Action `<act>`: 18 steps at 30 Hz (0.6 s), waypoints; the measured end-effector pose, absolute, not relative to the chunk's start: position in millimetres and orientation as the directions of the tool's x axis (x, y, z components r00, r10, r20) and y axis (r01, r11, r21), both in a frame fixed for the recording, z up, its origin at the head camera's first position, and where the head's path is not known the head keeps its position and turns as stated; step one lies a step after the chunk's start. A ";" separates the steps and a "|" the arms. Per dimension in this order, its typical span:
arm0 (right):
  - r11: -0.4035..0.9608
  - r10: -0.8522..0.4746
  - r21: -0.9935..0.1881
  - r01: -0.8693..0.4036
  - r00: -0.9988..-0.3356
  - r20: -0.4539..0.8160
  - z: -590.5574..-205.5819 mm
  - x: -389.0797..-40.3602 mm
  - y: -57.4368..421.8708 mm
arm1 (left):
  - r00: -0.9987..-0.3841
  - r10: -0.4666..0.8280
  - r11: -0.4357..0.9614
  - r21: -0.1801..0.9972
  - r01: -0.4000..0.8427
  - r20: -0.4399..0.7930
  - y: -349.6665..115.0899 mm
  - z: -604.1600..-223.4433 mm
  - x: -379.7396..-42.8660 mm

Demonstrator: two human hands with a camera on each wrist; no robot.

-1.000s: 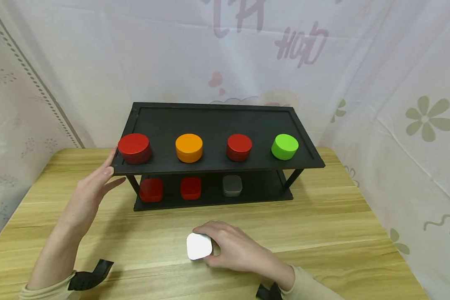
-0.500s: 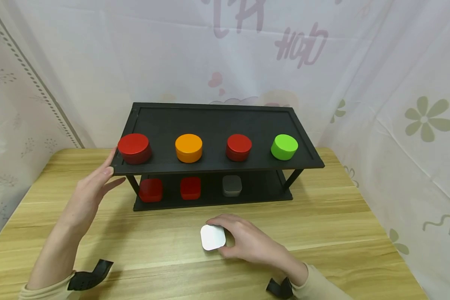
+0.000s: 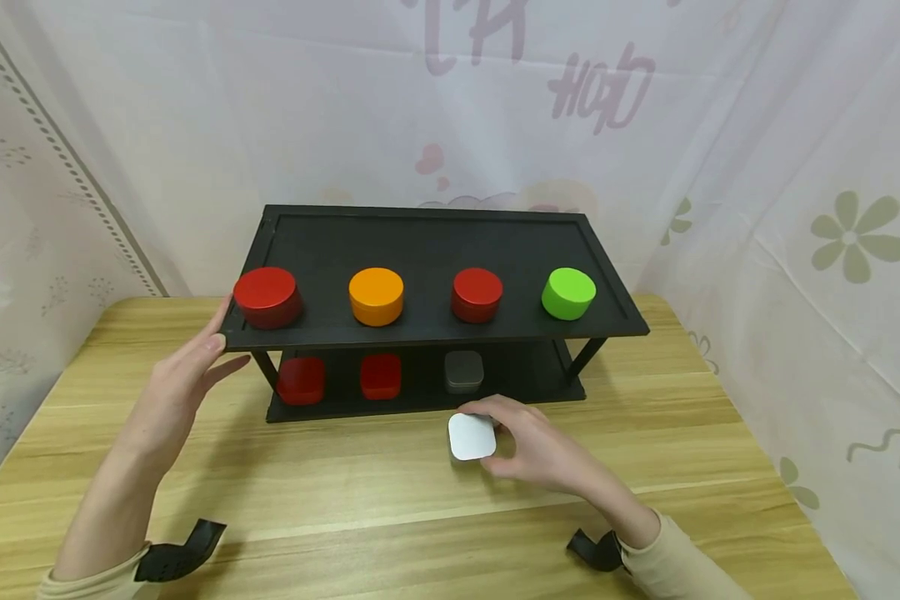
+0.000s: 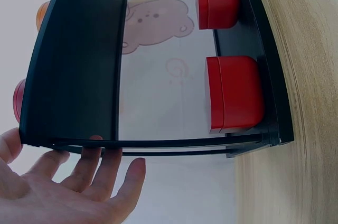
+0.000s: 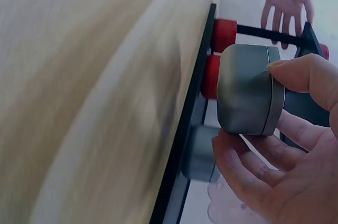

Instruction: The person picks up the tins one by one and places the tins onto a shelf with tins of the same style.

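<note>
My right hand [image 3: 536,446] pinches a square silver tin [image 3: 472,437] with a pale lid between thumb and fingers, in front of the black two-tier shelf [image 3: 420,242]. In the right wrist view this tin [image 5: 245,89] overlaps the shelf's lower tier. My left hand [image 3: 180,383] rests at the front left corner of the top tier, and in the left wrist view its fairly straight fingers [image 4: 105,174] touch the side. On the lower tier stand two red square tins [image 3: 302,382] [image 3: 381,377] and a grey square tin [image 3: 463,372].
Along the top tier's front stand a large red round tin [image 3: 267,297], an orange one [image 3: 376,296], a smaller red one [image 3: 477,295] and a green one [image 3: 568,293]. The shelf stands on a wooden table [image 3: 307,517] before a patterned white curtain [image 3: 307,100].
My right hand has carried the silver tin to the right and away from me, closer to the shelf's lower tier. My left hand has stayed at the shelf corner.
</note>
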State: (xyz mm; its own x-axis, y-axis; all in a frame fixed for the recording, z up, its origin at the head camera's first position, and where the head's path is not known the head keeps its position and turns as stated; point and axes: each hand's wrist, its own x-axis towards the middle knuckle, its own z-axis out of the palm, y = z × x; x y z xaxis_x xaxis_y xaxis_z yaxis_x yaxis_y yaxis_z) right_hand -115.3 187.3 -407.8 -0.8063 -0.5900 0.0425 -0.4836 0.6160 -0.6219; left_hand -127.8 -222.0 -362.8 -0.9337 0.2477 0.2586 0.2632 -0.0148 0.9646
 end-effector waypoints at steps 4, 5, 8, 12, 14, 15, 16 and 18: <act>0.615 -0.576 -0.641 -0.460 -0.817 0.034 -404.7 -119.1 197.7 | -0.934 0.249 -0.018 0.966 0.259 0.255 -222.2 -363.3 -127.5; 0.616 -0.572 -0.644 -0.454 -0.820 0.030 -404.0 -120.0 200.2 | -0.934 0.248 -0.021 0.966 0.259 0.256 -222.3 -363.5 -127.5; 0.618 -0.561 -0.653 -0.439 -0.827 0.025 -403.0 -123.0 207.2 | -0.934 0.247 -0.026 0.965 0.261 0.259 -222.3 -364.1 -127.8; 0.609 -0.556 -0.665 -0.432 -0.831 0.032 -403.8 -127.1 215.9 | -0.934 0.246 -0.031 0.965 0.261 0.260 -222.5 -364.5 -128.6; 0.606 -0.553 -0.670 -0.429 -0.833 0.034 -404.1 -129.1 220.0 | -0.934 0.245 -0.033 0.965 0.260 0.260 -222.6 -364.6 -128.7; 0.609 -0.549 -0.668 -0.427 -0.835 0.033 -404.2 -130.1 222.0 | -0.934 0.246 -0.033 0.965 0.260 0.260 -222.8 -364.5 -128.7; 0.611 -0.546 -0.668 -0.424 -0.837 0.032 -403.9 -131.1 223.9 | -0.934 0.246 -0.033 0.965 0.260 0.260 -222.8 -364.5 -128.6; 0.616 -0.536 -0.670 -0.414 -0.843 0.028 -403.8 -133.1 227.8 | -0.934 0.246 -0.032 0.965 0.260 0.260 -222.9 -364.5 -128.5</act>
State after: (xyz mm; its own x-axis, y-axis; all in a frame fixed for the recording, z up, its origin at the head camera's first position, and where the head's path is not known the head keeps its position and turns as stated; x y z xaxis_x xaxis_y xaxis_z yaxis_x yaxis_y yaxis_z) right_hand -133.1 227.8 -403.8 -0.8434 -0.5365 0.0281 -0.4143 0.6162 -0.6698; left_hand -128.5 -222.9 -364.5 -0.9338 0.2460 0.2597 0.2600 -0.0319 0.9651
